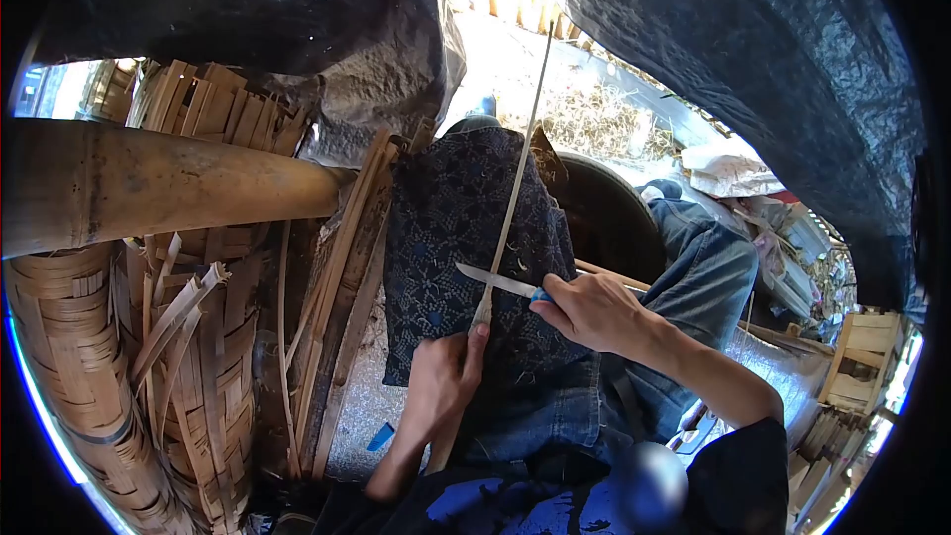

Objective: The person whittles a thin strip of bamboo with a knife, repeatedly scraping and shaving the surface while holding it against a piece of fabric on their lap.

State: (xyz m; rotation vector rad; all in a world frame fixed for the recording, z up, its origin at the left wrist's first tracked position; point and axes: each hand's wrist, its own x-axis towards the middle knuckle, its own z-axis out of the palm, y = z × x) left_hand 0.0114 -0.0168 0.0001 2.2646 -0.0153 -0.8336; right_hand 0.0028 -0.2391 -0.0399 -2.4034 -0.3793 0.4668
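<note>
A long, thin bamboo strip (514,193) runs from my lap up toward the bright opening. My left hand (444,376) is closed around its lower part, thumb lying along it. In my right hand (599,314) is a knife (507,283), gripped by its handle, which shows a bit of blue. The blade crosses the strip just above my left hand and appears to touch it. Under both lies a dark patterned cloth (436,228) spread over my legs in jeans (698,258).
Woven bamboo baskets (74,337) and a thick bamboo pole (178,183) crowd the left side. Split bamboo pieces (342,267) lean beside the cloth. A dark round container (604,208) sits beyond my lap. Dark sheeting (753,30) hangs overhead.
</note>
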